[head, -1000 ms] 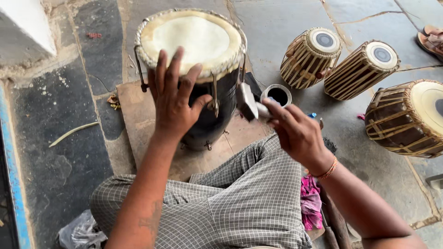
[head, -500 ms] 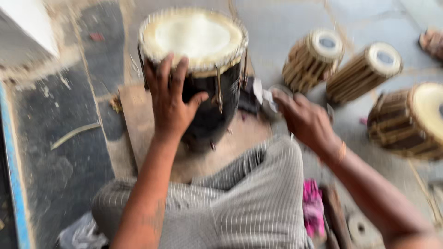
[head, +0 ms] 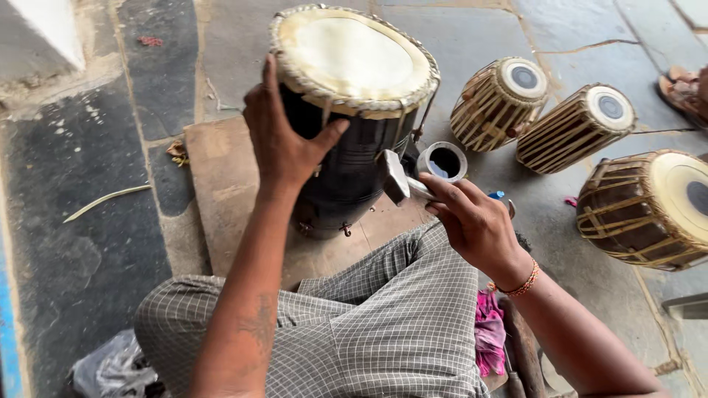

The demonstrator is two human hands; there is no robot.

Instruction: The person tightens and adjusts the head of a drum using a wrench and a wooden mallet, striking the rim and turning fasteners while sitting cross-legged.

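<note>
A tall black drum (head: 346, 158) with a pale skin head stands tilted on a flat wooden board (head: 221, 177). My left hand (head: 284, 133) grips the drum's near side just under the laced rim. My right hand (head: 472, 221) holds a small metal hammer (head: 396, 177), its head close to the drum's right wall. My knee in checked cloth (head: 391, 309) lies below both hands.
Three smaller strapped drums (head: 501, 103) (head: 579, 125) (head: 653, 210) lie on the stone floor to the right. A small round tin (head: 442, 161) stands beside the black drum. A pink cloth (head: 488, 332) and a tool handle lie by my right leg. A sandal (head: 682, 88) is at far right.
The view has shifted, so the drum sits more to the right. My left hand stays on the drum's side. My right hand has brought the hammer back in near the drum's wall.
</note>
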